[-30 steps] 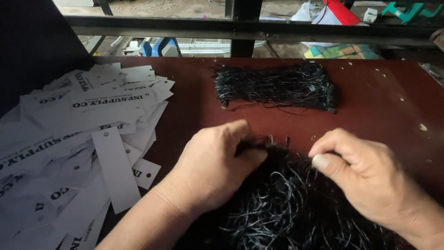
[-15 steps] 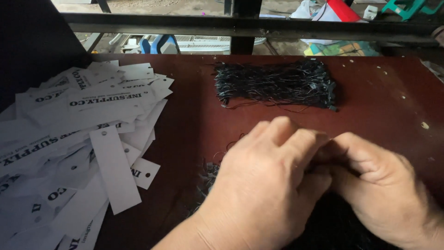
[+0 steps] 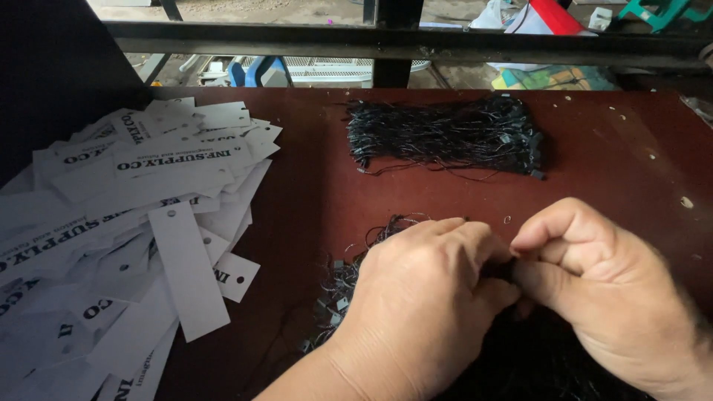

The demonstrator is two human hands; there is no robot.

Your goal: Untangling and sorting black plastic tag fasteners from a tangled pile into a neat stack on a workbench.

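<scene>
Black strings [image 3: 445, 135] lie bundled on a dark reddish-brown counter [image 3: 609, 148] speckled with pale spots, more black strings with grey flecks [image 3: 349, 286] sit nearer, and white paper tags [image 3: 148, 215] with bold black lettering pile beside a black panel [image 3: 52, 82].

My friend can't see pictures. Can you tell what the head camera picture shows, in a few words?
Two bare hands, left hand and right hand, meet fingertip to fingertip over a loose pile of black strings on a dark red table. A neat bundle of black strings lies beyond; white paper tags heap at left.
</scene>
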